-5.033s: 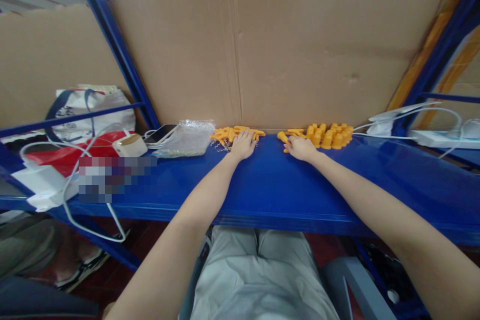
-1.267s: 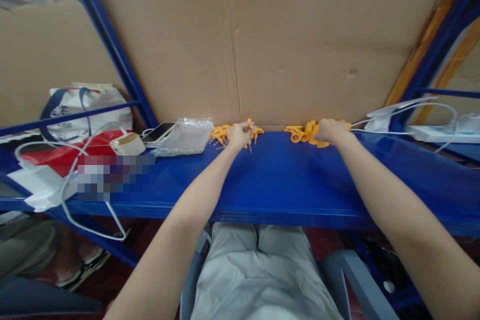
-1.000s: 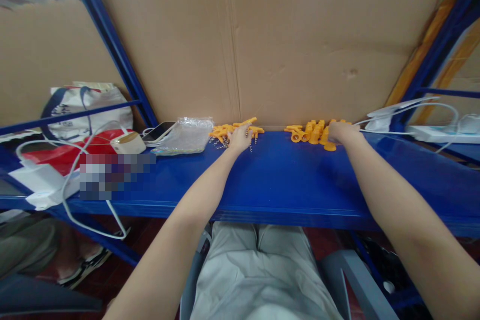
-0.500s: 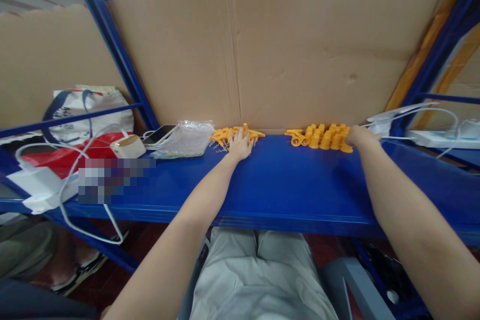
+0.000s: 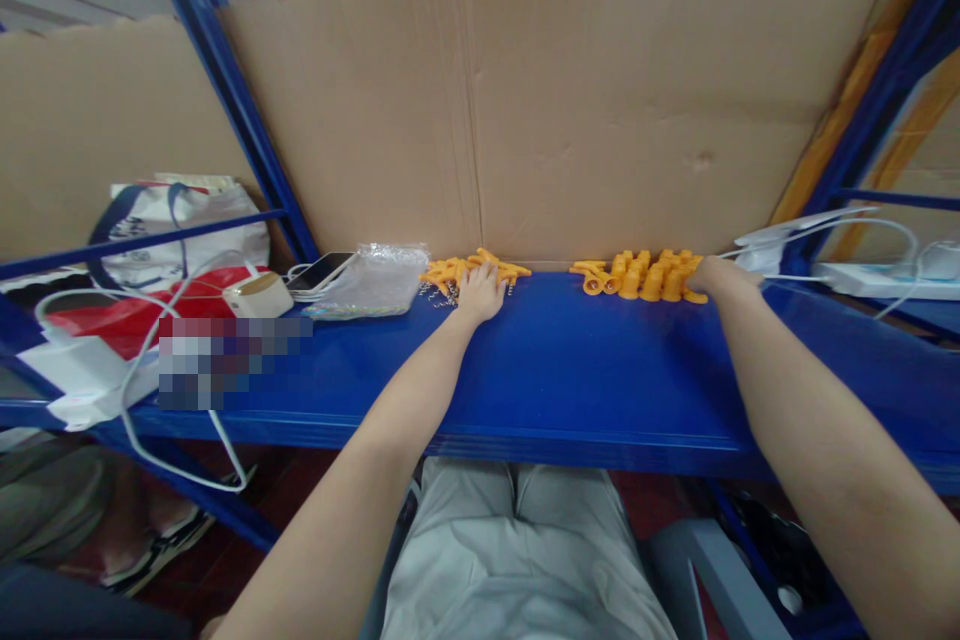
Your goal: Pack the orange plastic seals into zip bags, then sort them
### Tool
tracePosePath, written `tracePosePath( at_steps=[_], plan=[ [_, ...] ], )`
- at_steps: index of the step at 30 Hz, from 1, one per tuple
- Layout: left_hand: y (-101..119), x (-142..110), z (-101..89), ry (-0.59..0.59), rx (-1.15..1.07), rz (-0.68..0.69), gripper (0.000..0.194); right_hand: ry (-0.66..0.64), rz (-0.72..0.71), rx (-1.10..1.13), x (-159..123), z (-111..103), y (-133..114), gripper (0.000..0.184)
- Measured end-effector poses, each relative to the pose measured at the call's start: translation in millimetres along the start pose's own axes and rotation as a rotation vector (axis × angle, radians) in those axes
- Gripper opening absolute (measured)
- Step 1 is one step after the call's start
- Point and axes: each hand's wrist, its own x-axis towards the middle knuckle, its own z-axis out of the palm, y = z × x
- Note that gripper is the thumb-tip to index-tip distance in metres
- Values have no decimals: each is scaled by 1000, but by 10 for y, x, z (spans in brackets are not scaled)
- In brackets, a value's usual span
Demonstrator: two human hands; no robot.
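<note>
My left hand point(image 5: 481, 294) lies palm down with its fingers stretched over a loose pile of small orange plastic pieces point(image 5: 444, 272). Short silvery chains point(image 5: 437, 297) show along the front of that pile. To the right, several orange cup-like pieces point(image 5: 651, 278) stand upright in close rows. Two or three more orange pieces point(image 5: 594, 278) lie on their sides at the left end of the rows, one with its round opening facing me. My right hand point(image 5: 724, 276) is at the right end of the rows, against the last pieces; its fingers are mostly hidden.
Both hands are over a blue metal shelf point(image 5: 570, 370) backed by a cardboard sheet point(image 5: 600, 100). Left of the pile lie a clear plastic bag point(image 5: 375, 282), a phone point(image 5: 322, 272), a white charger point(image 5: 259, 294) and looping cables. A power strip point(image 5: 870, 277) sits far right.
My left hand stays on the pile, where one orange piece near the fingertips has shifted slightly. My right hand remains at the end of the rows, and the view has tilted slightly.
</note>
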Motion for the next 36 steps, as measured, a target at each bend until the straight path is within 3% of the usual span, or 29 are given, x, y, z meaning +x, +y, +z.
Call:
tracePosePath(
  at_steps=[2, 5, 10, 13, 16, 20, 28, 36],
  plan=[
    [-3, 7, 11, -21, -3, -11, 56, -81, 118, 7, -112, -121, -91, 49],
    [-9, 21, 30, -48, -7, -24, 58, 46, 36, 4, -260, -233, -248, 48],
    [-5, 28, 51, -64, -2, -46, 61, 236, -338, -36, -456, -164, -593, 42],
    [-6, 28, 66, -57, 5, -58, 61, 205, -568, -71, -578, -14, -797, 42],
    [-26, 35, 93, -27, -4, -55, 59, 123, -669, -118, -668, 163, -924, 43],
    [-57, 50, 112, -25, -34, -34, 55, 34, -692, -166, -685, 334, -970, 43],
    [31, 9, 1, -5, -78, 21, 54, 86, -654, -148, -682, 335, -992, 41],
    [250, -67, -147, 62, -127, 388, 49, 140, -683, -91, -697, 154, -990, 38]
  ],
)
